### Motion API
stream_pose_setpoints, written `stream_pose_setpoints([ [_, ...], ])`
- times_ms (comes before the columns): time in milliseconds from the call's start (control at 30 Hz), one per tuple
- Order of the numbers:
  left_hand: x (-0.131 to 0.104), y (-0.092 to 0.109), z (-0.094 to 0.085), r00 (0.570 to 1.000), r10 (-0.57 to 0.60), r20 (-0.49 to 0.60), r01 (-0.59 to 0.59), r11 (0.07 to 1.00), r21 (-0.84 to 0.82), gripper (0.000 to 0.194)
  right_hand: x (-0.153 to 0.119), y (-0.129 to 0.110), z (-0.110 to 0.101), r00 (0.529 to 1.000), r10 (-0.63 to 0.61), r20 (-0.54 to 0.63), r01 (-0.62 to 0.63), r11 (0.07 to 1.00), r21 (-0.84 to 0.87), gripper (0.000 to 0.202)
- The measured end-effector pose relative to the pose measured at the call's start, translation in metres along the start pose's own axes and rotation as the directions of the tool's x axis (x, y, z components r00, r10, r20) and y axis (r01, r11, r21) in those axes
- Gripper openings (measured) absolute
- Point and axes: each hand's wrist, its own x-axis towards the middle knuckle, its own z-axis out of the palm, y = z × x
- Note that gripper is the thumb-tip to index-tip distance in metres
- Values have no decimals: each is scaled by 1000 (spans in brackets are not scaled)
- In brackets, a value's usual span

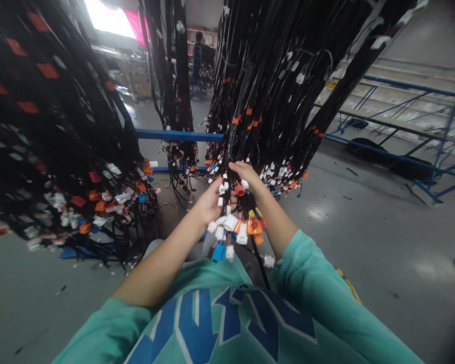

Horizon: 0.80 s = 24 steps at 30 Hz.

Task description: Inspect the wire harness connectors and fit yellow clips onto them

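Hanging stock: dense curtains of black taped wire harnesses (273, 86) hung from above, the landmark for this entry.
Rack frame: blue painted steel rail (178, 135) behind the hanging stock; a second mass of harnesses (53, 151) to its left.
Held item: one black harness bundle with white, orange, red and blue plastic connectors (237, 222), at the lower front edge of the hanging stock, ends dangling toward the teal shirt (220, 313).
Left hand (208, 205): closed around the bundle just above the connector cluster.
Right hand (246, 177): fingers curled on the same bundle, slightly higher.
Handling: likely light, limp and tangle-prone; connectors look hard but snaggable; grip the taped trunk, not loose ends.
Containers: none seen; far shelving is too blurred to tell.
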Motion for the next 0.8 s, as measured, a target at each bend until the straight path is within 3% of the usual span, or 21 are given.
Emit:
stream_pose_setpoints([
  [67,1,-11,-22,1000,8,-27,-5,993,115,44,-6,4,-4,999,-14,-30,12,999,-43,34],
  [133,1,-18,-42,996,71,-56,-53,961,271,34,-19,9,-7,1000,11,28,-10,1000,-22,33],
  [233,1,-17,-62,937,318,-145,-206,837,508,26,-40,14,-8,993,30,114,-47,988,148,33],
  [333,3,-5,-61,823,542,-168,-348,717,604,28,-55,17,-3,991,14,132,-53,953,299,32],
  [400,8,7,-51,799,594,-94,-434,677,594,33,-61,18,1,987,10,160,-66,933,353,30],
  [500,19,21,-33,816,575,67,-511,660,551,38,-67,19,6,981,7,195,-89,905,416,32],
  [600,30,27,-23,903,347,254,-430,721,544,32,-72,22,10,980,6,197,-96,886,454,34],
  [667,34,26,-21,916,223,333,-383,735,560,28,-75,25,12,983,-2,186,-84,889,450,34],
  [700,35,25,-22,911,217,351,-391,728,564,27,-77,26,13,985,-8,171,-69,895,440,35],
  [800,39,23,-24,868,353,350,-496,656,569,22,-83,32,19,998,-18,65,-7,929,370,34],
])
